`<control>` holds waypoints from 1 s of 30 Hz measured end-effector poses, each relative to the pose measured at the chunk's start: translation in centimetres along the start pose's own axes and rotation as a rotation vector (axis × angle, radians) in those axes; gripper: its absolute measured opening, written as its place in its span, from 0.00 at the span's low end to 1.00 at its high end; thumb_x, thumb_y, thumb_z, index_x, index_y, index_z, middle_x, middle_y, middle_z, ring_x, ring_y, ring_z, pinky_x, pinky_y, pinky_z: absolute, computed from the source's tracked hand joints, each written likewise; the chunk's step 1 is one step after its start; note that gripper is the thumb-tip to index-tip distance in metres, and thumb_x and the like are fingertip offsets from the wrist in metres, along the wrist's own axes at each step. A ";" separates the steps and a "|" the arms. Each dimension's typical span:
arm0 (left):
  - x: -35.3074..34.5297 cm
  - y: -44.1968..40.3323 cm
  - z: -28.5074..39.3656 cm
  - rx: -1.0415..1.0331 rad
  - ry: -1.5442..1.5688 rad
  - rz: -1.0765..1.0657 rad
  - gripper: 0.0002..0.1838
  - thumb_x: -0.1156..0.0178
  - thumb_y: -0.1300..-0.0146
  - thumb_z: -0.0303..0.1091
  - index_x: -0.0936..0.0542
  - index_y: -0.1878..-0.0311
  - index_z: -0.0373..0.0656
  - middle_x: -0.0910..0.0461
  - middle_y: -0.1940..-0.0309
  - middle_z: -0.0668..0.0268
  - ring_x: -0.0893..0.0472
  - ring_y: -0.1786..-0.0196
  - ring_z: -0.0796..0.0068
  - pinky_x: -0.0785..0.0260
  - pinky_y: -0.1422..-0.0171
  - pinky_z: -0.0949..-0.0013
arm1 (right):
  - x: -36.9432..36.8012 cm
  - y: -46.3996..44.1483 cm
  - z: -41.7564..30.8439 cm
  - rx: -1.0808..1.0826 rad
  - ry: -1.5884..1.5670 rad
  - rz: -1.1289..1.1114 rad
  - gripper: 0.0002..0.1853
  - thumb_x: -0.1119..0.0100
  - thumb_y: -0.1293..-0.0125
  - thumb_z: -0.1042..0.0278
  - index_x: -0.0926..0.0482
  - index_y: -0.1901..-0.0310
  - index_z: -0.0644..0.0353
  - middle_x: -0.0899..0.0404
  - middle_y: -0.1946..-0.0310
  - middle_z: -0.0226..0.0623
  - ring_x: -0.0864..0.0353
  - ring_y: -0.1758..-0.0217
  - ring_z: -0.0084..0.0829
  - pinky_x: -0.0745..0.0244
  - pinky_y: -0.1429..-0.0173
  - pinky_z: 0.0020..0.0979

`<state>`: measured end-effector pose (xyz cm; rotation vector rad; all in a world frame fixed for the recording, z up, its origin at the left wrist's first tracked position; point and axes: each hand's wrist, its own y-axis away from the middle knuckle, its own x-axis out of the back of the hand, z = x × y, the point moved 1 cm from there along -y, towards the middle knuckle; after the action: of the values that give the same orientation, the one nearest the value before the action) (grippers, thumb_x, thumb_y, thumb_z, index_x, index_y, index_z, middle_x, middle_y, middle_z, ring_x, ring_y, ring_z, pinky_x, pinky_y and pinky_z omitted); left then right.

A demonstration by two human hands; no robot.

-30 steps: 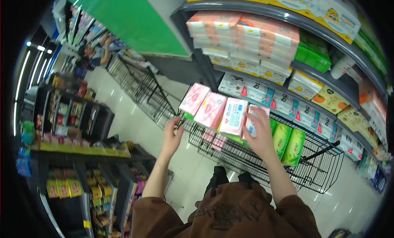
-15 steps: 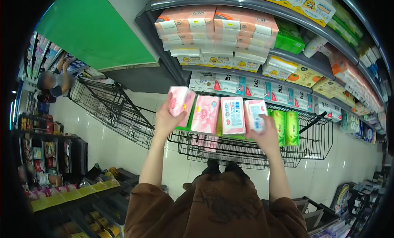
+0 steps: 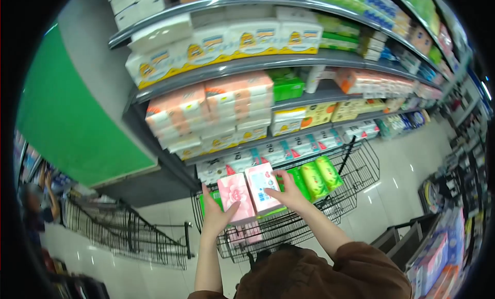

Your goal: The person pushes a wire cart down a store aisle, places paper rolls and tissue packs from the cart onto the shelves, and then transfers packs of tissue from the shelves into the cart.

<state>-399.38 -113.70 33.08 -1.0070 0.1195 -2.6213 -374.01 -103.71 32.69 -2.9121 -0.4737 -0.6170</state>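
Observation:
My left hand (image 3: pixel 217 215) is at the near left corner of a pink tissue pack (image 3: pixel 235 192) with a flower print. Its fingers are spread and the thumb lies over the pack's edge. Beside that pack sits a white and pink tissue pack (image 3: pixel 261 181) with its barcode side up. My right hand (image 3: pixel 290 195) grips this one at its right edge, thumb on top. Both packs rest over green tissue packs (image 3: pixel 313 180) in the black wire shopping cart (image 3: pixel 337 206). Part of a green pack shows by my left fingers.
Shelves (image 3: pixel 227 67) of tissue packs rise behind the cart. A green panel (image 3: pixel 77 113) stands at the left. Another wire cart (image 3: pixel 129 237) is at the lower left, near a person (image 3: pixel 41 206). Goods displays (image 3: pixel 438 257) line the lower right.
The view has swung, showing more upper shelf. My left hand has let go of the tilted pink pack. Two pink packs now show on top instead of several, with my hands closer together.

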 end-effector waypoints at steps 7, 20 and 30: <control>-2.7 1.6 0.1 0.652 1.299 -0.270 0.33 0.43 0.29 0.51 0.34 0.28 0.41 0.28 0.32 0.61 0.29 0.30 0.64 0.40 0.25 0.56 | -1.8 -1.1 -0.1 -0.454 -0.842 -0.398 0.43 0.40 0.30 0.47 0.49 0.23 0.60 0.33 0.31 0.41 0.32 0.29 0.33 0.37 0.27 0.33; -7.6 12.1 5.6 0.610 1.284 -0.432 0.42 0.59 0.26 0.66 0.45 0.22 0.44 0.36 0.26 0.59 0.33 0.26 0.56 0.38 0.24 0.50 | 7.2 13.4 0.1 -0.144 -0.532 -0.007 0.47 0.39 0.32 0.50 0.54 0.22 0.65 0.50 0.29 0.51 0.56 0.20 0.45 0.58 0.19 0.40; -23.2 18.7 18.1 0.788 1.246 -1.043 0.35 0.61 0.24 0.63 0.33 0.29 0.44 0.24 0.37 0.59 0.21 0.38 0.62 0.25 0.35 0.56 | 18.5 36.1 6.9 -0.431 -0.956 0.462 0.41 0.42 0.29 0.61 0.56 0.23 0.58 0.39 0.35 0.43 0.36 0.29 0.36 0.33 0.29 0.38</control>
<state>-366.07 -122.91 28.19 1.1624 -1.3203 -3.1162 -343.55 -131.30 31.96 -3.3559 0.3236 0.8705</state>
